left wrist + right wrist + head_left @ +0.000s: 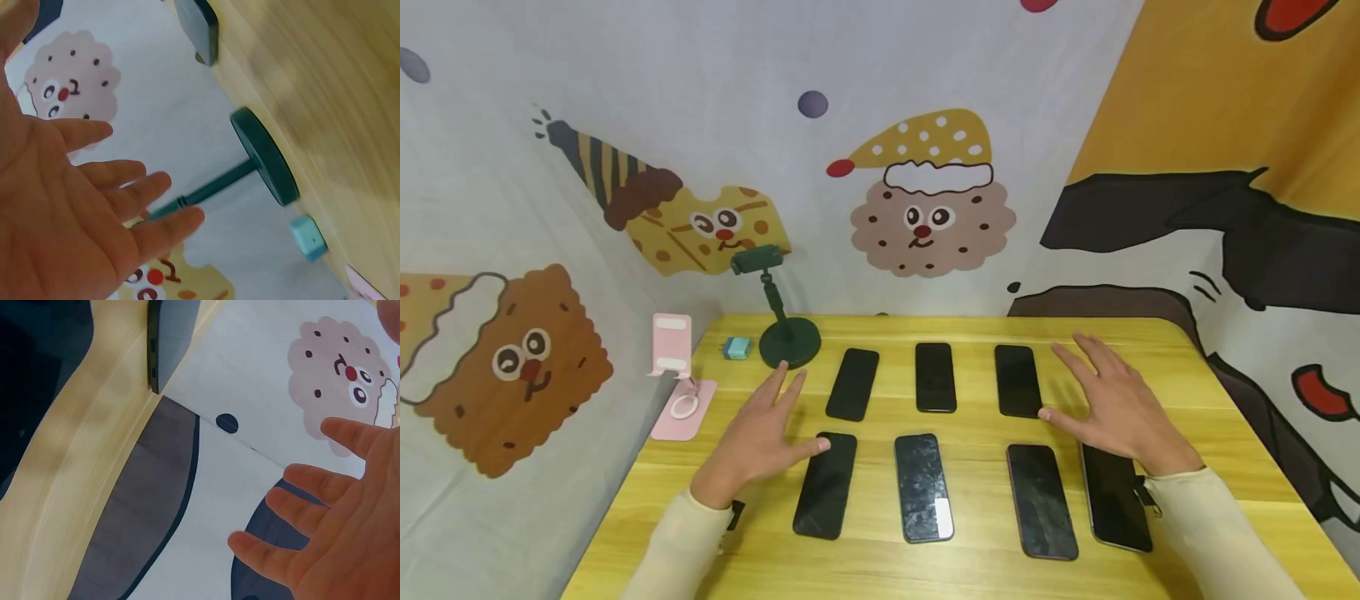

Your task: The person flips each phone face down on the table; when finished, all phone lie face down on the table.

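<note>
Yellow tabletop [775, 571] carries seven phones [936, 377], left hand [756, 437] and right hand [1116, 410] over it, fingers [167, 231] outspread and released.

A dark green phone stand [777, 306] rises from its round base at the far left of the wood-grain bench [880, 575]. Just left of it sits a light blue charger cube [737, 348]; nearer, at the left edge, stands a pink phone stand [672, 354] (a white ring [685, 407] marks its base). Beyond hangs a backdrop cloth [700, 67], printed with a cheese wedge [722, 237] and biscuits [932, 254] wearing hats.
</note>
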The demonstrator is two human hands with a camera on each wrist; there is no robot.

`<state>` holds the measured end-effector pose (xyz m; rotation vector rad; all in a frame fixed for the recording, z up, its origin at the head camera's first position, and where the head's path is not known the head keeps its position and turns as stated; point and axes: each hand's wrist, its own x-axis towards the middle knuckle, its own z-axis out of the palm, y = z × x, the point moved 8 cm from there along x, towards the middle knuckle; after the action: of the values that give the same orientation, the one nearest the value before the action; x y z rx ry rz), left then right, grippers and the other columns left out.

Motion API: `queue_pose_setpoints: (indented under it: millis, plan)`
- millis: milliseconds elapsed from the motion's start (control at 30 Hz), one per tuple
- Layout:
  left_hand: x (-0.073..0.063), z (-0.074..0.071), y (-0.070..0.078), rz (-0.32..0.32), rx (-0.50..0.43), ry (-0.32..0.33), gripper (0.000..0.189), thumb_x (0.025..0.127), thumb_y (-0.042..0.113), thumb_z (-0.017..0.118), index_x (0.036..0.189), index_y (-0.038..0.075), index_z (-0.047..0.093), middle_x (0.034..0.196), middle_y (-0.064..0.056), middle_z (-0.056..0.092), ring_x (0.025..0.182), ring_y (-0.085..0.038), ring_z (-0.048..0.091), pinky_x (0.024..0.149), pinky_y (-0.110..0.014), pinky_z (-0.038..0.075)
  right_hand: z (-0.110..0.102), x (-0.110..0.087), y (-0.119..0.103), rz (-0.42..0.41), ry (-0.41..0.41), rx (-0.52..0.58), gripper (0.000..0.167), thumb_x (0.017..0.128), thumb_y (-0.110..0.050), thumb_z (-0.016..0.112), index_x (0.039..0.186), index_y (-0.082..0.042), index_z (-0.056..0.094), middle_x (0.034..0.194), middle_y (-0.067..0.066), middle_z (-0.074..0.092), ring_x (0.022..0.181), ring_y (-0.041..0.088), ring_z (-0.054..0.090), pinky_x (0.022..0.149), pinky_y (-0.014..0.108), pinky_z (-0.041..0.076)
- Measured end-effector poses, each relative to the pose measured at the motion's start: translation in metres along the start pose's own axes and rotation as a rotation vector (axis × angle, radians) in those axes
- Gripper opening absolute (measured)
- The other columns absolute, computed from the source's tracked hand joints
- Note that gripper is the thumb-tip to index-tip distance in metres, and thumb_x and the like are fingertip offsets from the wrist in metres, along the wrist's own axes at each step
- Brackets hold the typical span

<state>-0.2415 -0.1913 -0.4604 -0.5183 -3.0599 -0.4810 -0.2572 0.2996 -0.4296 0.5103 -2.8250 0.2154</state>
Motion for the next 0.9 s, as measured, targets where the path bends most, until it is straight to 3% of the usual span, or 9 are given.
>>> queue_pose_setpoints:
  millis: [167,467,633,900]
  plan:
    - [0.006,0.0,0.018,0.044,-0.041,0.013,0.109,0.089,0.082,0.061,0.171,0.02,0.022,0.178,-0.015,0.012,0.156,-0.047,0.032,0.114,-0.067,0.045,-0.01,-0.005,-0.003,-0.008,0.018,0.025,0.099,0.087,-0.065,0.077,0.165,-0.018,0.038,0.167,0.024,0.034,0.145,0.053,0.04,0.101,0.081,0.042]
    - [0.021,0.012,0.049,0.053,-0.134,-0.024,0.092,0.095,0.064,0.07,0.168,0.022,0.033,0.175,-0.012,0.025,0.154,-0.041,0.041,0.114,-0.062,0.047,-0.009,-0.021,-0.001,0.021,-0.021,0.119,0.093,0.092,-0.055,0.079,0.165,-0.016,0.037,0.163,0.025,0.039,0.141,0.052,0.044,0.099,0.077,0.046]
    - [0.039,0.016,0.072,0.085,-0.173,-0.006,0.081,0.098,0.056,0.071,0.164,0.02,0.041,0.168,-0.013,0.039,0.148,-0.038,0.048,0.115,-0.06,0.048,-0.011,-0.027,0.002,0.029,-0.025,0.151,0.083,0.095,-0.043,0.079,0.162,-0.012,0.041,0.16,0.026,0.042,0.14,0.052,0.046,0.1,0.076,0.046]
    - [0.07,0.031,0.111,0.176,-0.245,-0.033,0.071,0.102,0.054,0.066,0.16,0.017,0.047,0.153,-0.011,0.052,0.135,-0.03,0.058,0.11,-0.053,0.052,-0.014,-0.036,-0.001,0.059,-0.04,0.206,0.077,0.099,-0.045,0.075,0.159,-0.008,0.044,0.154,0.026,0.048,0.135,0.052,0.051,0.1,0.076,0.046]
